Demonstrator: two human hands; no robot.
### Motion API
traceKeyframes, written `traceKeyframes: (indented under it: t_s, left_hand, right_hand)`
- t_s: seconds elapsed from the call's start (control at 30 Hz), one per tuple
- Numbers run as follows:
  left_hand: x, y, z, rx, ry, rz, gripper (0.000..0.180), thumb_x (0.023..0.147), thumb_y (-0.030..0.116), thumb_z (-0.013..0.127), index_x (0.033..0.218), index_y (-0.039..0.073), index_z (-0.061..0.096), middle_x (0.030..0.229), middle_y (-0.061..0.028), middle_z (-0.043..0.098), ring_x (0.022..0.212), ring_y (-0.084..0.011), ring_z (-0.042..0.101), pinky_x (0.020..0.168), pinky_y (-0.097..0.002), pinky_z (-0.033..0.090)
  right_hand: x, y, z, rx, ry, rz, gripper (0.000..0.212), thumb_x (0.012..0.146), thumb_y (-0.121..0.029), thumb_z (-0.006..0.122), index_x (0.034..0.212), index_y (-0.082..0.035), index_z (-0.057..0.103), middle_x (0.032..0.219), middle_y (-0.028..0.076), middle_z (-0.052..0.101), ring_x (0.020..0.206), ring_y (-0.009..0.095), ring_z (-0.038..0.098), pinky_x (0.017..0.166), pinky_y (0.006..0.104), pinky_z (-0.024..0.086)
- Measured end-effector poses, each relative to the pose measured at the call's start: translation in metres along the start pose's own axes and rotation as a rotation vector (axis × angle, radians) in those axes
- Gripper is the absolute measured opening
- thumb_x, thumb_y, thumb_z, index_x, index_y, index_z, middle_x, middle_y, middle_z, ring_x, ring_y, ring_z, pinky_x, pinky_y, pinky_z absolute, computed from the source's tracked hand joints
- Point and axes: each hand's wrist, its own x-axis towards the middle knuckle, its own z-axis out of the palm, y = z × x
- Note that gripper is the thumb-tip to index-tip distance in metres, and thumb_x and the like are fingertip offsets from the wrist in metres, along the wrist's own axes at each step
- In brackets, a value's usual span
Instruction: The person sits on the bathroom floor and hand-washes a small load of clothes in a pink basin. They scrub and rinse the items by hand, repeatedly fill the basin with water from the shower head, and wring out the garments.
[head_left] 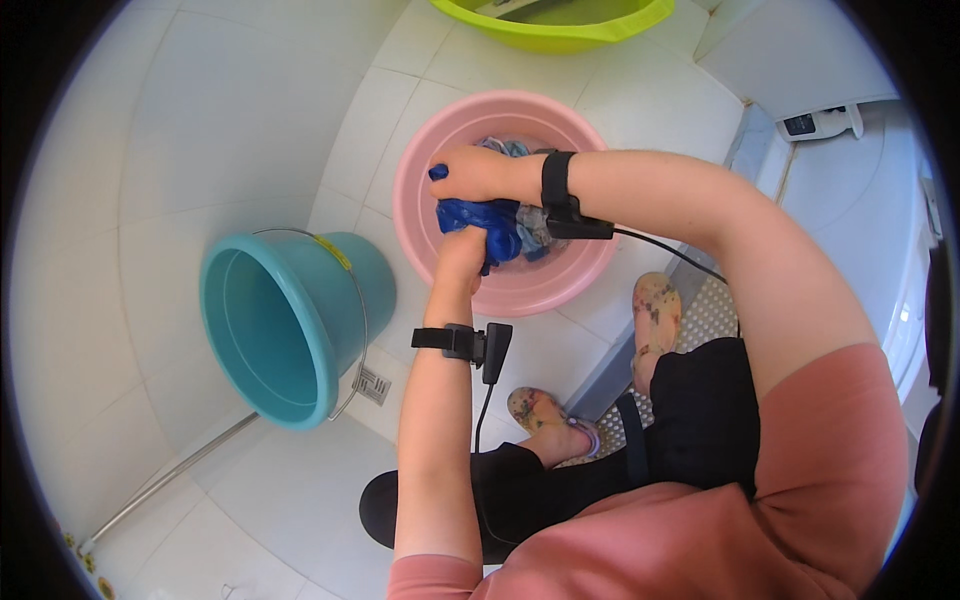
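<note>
Over a round pink basin point(420, 260), both my hands grip a wet-looking blue cloth point(490, 222). My left hand point(462, 255) is closed on its near end, low in the basin. My right hand point(472, 172) wraps round the far end, and a bit of blue pokes out beside its fingers. Underneath, grey and light-blue laundry point(535, 232) lies in the basin, partly covered by my hands and the blue cloth. Whether the blue cloth is a garment cannot be made out.
A teal bucket point(375, 280) with a wire handle leans on its side at the left, near a floor drain point(372, 385). At the far edge stands a lime-green basin point(560, 36). A raised grey sill point(640, 370) runs beside my feet; a white appliance point(865, 200) is at the right.
</note>
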Motion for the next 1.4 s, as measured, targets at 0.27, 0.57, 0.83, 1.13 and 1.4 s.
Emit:
traceKeyframes:
  t_s: [0.27,0.57,0.83,1.13,1.4]
  left_hand:
    - [-0.001,-0.044,-0.015,-0.456,0.107,-0.076,0.025,0.083,0.018,0.055,0.106,0.008,0.054,0.092,-0.0082,0.06,0.076,-0.021,0.059,0.057,-0.0351,0.048]
    - [0.003,-0.069,-0.011,-0.341,0.203,0.042,0.059,0.082,0.026,0.056,0.131,-0.001,0.036,0.13,-0.0167,0.041,0.12,-0.0259,0.04,0.099,-0.0371,0.032]
    - [-0.001,-0.037,0.002,-0.367,0.095,-0.025,0.065,0.087,0.04,0.051,0.14,0.007,0.032,0.148,-0.0165,0.023,0.14,-0.0259,0.011,0.109,-0.0465,0.007]
    - [-0.011,-0.013,0.013,-0.381,-0.178,0.232,0.069,0.092,0.06,0.027,0.137,0.008,0.036,0.14,-0.0082,0.038,0.132,-0.0214,0.03,0.106,-0.042,0.02]
    - [-0.023,0.034,0.017,-0.951,-0.565,0.327,0.076,0.087,0.066,0.036,0.134,0.006,0.034,0.129,-0.0128,0.045,0.116,-0.0287,0.048,0.09,-0.039,0.046]
  right_hand:
    - [-0.004,0.048,-0.029,-0.209,-0.323,0.136,0.031,0.082,-0.031,0.057,0.103,-0.01,0.066,0.11,0.019,0.061,0.101,0.03,0.059,0.082,0.0412,0.048]
    - [-0.073,0.083,0.019,-0.873,-0.718,-0.081,0.043,0.079,-0.017,0.061,0.12,-0.026,0.057,0.12,0.014,0.047,0.108,0.035,0.053,0.081,0.0471,0.05]
    - [-0.06,0.079,0.017,-0.803,-0.716,0.078,0.05,0.072,-0.011,0.064,0.121,-0.014,0.056,0.116,0.015,0.054,0.099,0.034,0.059,0.08,0.042,0.05]
    - [-0.051,0.016,-0.064,0.23,-0.533,-0.08,0.049,0.072,-0.011,0.059,0.12,-0.009,0.054,0.106,0.009,0.06,0.096,0.017,0.056,0.082,0.0317,0.046]
    - [-0.056,-0.033,-0.073,-0.353,-0.122,-0.431,0.043,0.076,-0.031,0.06,0.114,-0.012,0.056,0.107,0.018,0.059,0.093,0.034,0.059,0.073,0.0424,0.047]
